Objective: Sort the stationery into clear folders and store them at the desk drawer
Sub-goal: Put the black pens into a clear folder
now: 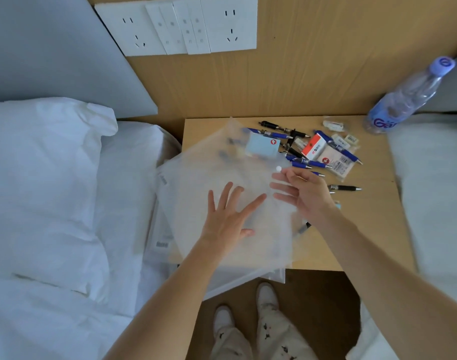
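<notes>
Your left hand lies flat with fingers spread on the top folder, pinning it so it won't slide, while your right hand sits just beside it at the flap edge. Its fingertips are by the white snap, apparently working the flap open; whether they pinch the plastic is too blurred to tell. That folder sits mid-frame on a stack of folders overhanging the desk toward the bed, so the pressing hand probably also keeps the pile from tipping. A pale blue notepad shows at the folder's upper edge. Right of it, pens and an eraser pack lie loose in one heap, within easy reach for sorting. A bottle stands at the upper right corner, clear of the work. No drawer is visible.
</notes>
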The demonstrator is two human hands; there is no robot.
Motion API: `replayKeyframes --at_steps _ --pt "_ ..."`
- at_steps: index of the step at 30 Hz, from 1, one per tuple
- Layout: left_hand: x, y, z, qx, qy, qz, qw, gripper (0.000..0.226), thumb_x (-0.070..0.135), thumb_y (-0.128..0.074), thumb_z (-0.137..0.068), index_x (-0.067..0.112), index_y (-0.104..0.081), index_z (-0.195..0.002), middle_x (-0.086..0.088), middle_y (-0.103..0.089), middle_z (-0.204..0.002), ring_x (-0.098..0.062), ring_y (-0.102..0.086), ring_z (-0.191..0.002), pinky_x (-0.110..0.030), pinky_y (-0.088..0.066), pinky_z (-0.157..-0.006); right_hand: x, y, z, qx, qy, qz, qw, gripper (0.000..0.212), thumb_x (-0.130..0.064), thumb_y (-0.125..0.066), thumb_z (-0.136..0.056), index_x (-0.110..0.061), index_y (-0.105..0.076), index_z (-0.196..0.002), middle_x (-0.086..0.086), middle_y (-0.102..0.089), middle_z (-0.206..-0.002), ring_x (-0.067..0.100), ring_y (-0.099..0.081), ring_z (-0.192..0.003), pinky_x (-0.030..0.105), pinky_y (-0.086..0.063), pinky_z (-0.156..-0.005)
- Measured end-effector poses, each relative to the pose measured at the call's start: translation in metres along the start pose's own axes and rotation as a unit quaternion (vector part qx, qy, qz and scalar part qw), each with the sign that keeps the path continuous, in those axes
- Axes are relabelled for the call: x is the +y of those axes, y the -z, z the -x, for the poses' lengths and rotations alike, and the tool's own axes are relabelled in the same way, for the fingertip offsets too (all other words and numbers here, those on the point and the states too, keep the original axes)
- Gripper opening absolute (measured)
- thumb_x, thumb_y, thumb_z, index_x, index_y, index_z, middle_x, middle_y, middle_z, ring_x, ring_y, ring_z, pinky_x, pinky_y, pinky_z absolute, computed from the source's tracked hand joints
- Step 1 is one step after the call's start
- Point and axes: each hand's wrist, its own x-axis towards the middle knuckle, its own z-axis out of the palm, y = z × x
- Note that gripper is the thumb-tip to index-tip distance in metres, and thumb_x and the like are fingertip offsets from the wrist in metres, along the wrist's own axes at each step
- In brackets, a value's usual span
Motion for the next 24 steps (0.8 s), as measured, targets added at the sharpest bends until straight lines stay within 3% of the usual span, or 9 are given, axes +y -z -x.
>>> replayKeyframes --at_steps 7,10,13,16,19,24 --pt "0.003 0.002 0.0 -0.04 0.0 -0.025 0.999 0.078 0.055 -0.051 -0.088 0.043 -0.003 -0.148 -0.009 -0.008 -0.152 -0.031 0.008 -0.144 -0.058 0.005 -0.112 0.005 0.012 0.003 -0.007 -0.006 -0.017 1.0 0.021 -0.008 -0.043 -0.099 -0.008 -0.063 -0.094 0.007 -0.072 -0.095 0.02 -0.072 -0.077 0.032 -0.06 -0.063" --pt "0.002 0.001 -0.003 -0.041 -0.002 -0.031 0.999 0.073 0.054 -0.053 -0.088 0.042 -0.011 -0.147 -0.009 -0.01 -0.15 -0.03 0.006 -0.143 -0.058 0.003 -0.112 0.008 0.017 0.003 -0.002 -0.011 -0.028 1.0 0.021 -0.008 -0.042 -0.099 -0.007 -0.063 -0.097 0.008 -0.071 -0.096 0.02 -0.072 -0.076 0.033 -0.06 -0.064" --pt "0.003 0.0 -0.006 -0.029 -0.011 -0.011 0.999 0.071 0.05 -0.065 -0.081 0.035 -0.027 -0.14 -0.011 -0.022 -0.143 -0.03 -0.005 -0.141 -0.059 -0.007 -0.112 0.011 0.02 0.002 0.006 -0.019 -0.043 0.999 0.021 -0.007 -0.043 -0.099 -0.007 -0.064 -0.096 0.008 -0.072 -0.094 0.022 -0.072 -0.077 0.034 -0.06 -0.064" --pt "0.003 0.0 -0.005 0.029 -0.018 0.016 0.999 0.082 0.045 -0.088 -0.053 0.026 -0.039 -0.116 -0.016 -0.047 -0.117 -0.029 -0.032 -0.121 -0.062 -0.036 -0.098 0.013 0.023 0.001 0.002 -0.022 -0.059 0.998 0.02 -0.007 -0.045 -0.098 -0.006 -0.064 -0.096 0.008 -0.073 -0.091 0.023 -0.072 -0.079 0.036 -0.06 -0.066" --pt "0.0 0.003 -0.004 0.074 -0.019 0.032 0.997 0.083 0.045 -0.092 -0.041 0.022 -0.039 -0.101 -0.013 -0.046 -0.105 -0.026 -0.043 -0.104 -0.058 -0.044 -0.09 0.012 0.025 0.001 -0.002 -0.019 -0.06 0.998 0.016 -0.008 -0.05 -0.095 -0.005 -0.065 -0.098 0.006 -0.074 -0.086 0.022 -0.072 -0.078 0.036 -0.06 -0.067" --pt "-0.003 0.019 -0.004 0.075 -0.025 0.021 0.997 0.076 0.047 -0.089 -0.047 0.02 -0.036 -0.094 -0.01 -0.034 -0.109 -0.032 -0.052 -0.106 -0.064 -0.046 -0.085 0.007 0.031 0.001 0.019 -0.003 -0.051 0.998 0.011 -0.006 -0.057 -0.091 -0.003 -0.065 -0.097 0.007 -0.073 -0.087 0.019 -0.072 -0.075 0.033 -0.06 -0.064"
